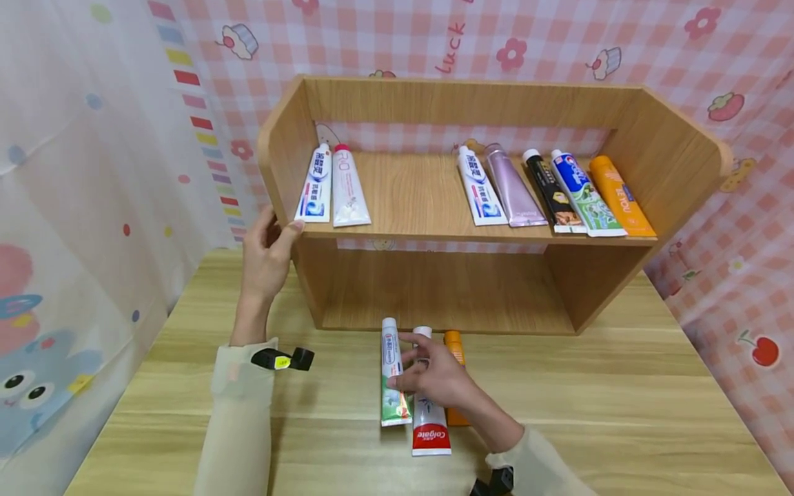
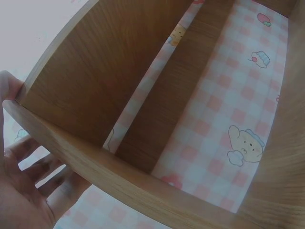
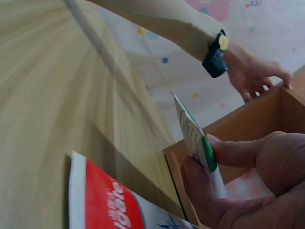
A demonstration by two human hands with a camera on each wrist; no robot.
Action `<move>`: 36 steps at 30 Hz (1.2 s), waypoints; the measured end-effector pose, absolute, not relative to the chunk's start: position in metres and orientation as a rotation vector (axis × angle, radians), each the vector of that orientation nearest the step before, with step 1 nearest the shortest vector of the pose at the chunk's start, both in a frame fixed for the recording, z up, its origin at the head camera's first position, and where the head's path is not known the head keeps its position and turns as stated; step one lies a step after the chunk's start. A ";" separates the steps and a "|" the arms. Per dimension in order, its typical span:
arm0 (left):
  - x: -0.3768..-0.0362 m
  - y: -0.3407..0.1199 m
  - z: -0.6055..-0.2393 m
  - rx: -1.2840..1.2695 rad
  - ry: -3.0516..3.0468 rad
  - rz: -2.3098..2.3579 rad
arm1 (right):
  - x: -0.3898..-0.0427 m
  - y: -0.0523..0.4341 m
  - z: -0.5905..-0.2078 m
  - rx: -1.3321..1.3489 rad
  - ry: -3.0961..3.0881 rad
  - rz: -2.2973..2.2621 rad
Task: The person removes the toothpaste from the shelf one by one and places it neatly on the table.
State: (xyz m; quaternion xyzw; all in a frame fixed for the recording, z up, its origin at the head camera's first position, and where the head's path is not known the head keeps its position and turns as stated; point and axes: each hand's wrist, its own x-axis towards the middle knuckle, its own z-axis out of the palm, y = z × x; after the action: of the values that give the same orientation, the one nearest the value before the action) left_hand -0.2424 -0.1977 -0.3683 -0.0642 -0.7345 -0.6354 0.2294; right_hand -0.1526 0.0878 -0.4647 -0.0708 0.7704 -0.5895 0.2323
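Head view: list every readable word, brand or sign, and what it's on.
"Colgate": red end of the red-and-white tube on the table, by the right hand.
"luck": pink checked backdrop above the shelf.
"Crest", probably: blue-and-green tube on the shelf, blurred.
Print on the other tubes is too small to read.

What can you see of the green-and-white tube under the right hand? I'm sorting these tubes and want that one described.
The green-and-white tube is a soft tube with a white cap pointing at the shelf and a green, flat crimped end toward the person. In the head view it lies on the wooden table, left of a red-and-white Colgate tube. The right hand pinches its edge between thumb and fingers, as the right wrist view shows.
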 end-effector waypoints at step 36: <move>-0.244 -0.196 -0.369 -0.184 -1.976 -1.764 | -0.151 0.046 -0.470 -0.206 2.539 -1.114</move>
State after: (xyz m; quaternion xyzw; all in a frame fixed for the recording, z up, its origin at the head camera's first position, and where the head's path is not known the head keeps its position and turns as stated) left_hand -0.2437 -0.1956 -0.3685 -0.0672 -0.7223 -0.6447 0.2410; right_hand -0.1507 0.0463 -0.4698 -0.0730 0.8983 -0.3942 0.1797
